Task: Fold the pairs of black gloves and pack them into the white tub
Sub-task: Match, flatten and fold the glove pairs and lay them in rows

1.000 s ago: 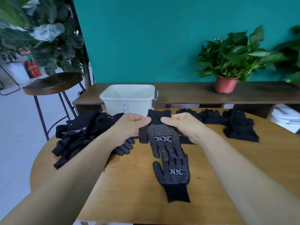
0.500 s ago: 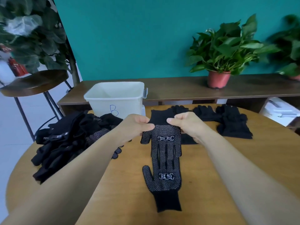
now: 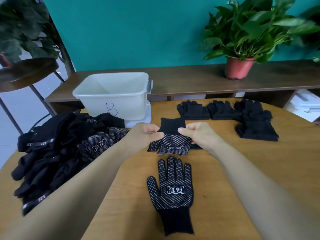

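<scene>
Here, a dotted black glove (image 3: 170,143) is pinched just below its knitted cuff by the left hand (image 3: 145,137) and the right hand (image 3: 200,135), with the fingers (image 3: 156,135) of each clenched on the fabric from either side. It appears to be raised off the worktop (image 3: 242,170) with the cuff away from the person, probably so that it can be squared and laid over its partner. That second glove (image 3: 171,191) is laid flat and spread just nearer the person, dots up and cuff toward the body. The flat lie is judged to serve as a base for matching the pair before folding.

The white tub (image 3: 112,99), marked with a blue letter B, is stood at the far left of the worktop, within reach of both hands. No black is seen in the part of its inside that shows, so packing is judged not yet begun. Folded pairs (image 3: 194,110) are ranged along the far right, apparently kept apart from the unsorted heap (image 3: 60,153) at the left so that finished and unfinished work are not mixed.

Counted: two hands, one glove held, one glove flat, one tub. Of folded bundles, three are plainly told and a fourth is likely, since the rightmost ones overlap. The heap cannot be counted. One potted plant (image 3: 239,66) is set on the shelf (image 3: 190,78) behind.
</scene>
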A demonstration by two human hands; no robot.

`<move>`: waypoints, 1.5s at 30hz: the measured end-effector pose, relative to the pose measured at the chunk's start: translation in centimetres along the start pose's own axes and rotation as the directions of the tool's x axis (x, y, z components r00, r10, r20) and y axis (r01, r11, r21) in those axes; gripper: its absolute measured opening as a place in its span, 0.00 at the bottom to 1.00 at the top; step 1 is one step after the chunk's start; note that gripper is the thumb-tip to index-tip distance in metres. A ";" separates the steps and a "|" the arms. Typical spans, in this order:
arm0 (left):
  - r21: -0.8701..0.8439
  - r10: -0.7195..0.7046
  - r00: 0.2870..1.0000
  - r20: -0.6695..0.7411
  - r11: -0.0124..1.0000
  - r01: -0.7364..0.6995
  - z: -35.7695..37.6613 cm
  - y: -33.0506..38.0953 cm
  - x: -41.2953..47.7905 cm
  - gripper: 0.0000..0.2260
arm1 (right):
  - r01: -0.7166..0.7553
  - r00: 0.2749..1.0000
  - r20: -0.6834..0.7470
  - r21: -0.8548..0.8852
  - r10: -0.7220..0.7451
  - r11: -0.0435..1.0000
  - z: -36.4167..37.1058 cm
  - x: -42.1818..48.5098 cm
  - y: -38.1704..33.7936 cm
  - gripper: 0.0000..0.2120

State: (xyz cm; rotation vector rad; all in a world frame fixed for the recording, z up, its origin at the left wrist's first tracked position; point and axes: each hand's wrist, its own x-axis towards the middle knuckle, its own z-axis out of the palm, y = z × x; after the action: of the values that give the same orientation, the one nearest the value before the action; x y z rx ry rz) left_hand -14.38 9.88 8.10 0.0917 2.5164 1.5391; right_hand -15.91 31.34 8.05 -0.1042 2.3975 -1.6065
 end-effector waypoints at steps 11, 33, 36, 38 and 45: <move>-0.015 0.091 0.996 0.023 0.996 -0.091 1.1 -1.2 -5.0 0.07 | 0.128 0.992 0.016 -0.041 -0.128 0.991 0.9 -4.8 1.0 0.17; 0.573 0.502 0.865 -0.015 0.713 -0.404 7.6 -11.2 -12.2 0.15 | 0.467 0.793 0.052 -0.692 -0.607 0.551 5.2 -13.5 10.3 0.22; 0.572 0.512 0.859 -0.012 0.708 -0.414 7.6 -10.9 -12.2 0.13 | 0.462 0.787 0.067 -0.723 -0.613 0.514 5.3 -13.6 11.4 0.24; 0.559 0.529 0.848 0.001 0.703 -0.439 7.6 -10.8 -12.2 0.11 | 0.461 0.784 0.033 -0.699 -0.620 0.546 5.4 -13.8 11.8 0.23; 0.318 0.338 0.925 -0.175 0.908 -0.272 4.8 -5.0 -7.7 0.05 | 0.187 0.966 -0.146 -0.167 -0.211 0.968 3.1 -9.2 5.0 0.11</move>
State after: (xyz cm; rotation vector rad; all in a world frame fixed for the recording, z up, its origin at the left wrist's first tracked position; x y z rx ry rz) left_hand -5.70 10.64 2.57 0.3944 3.0192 1.3311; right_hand -5.85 32.34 3.95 -0.2600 2.7115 -1.5672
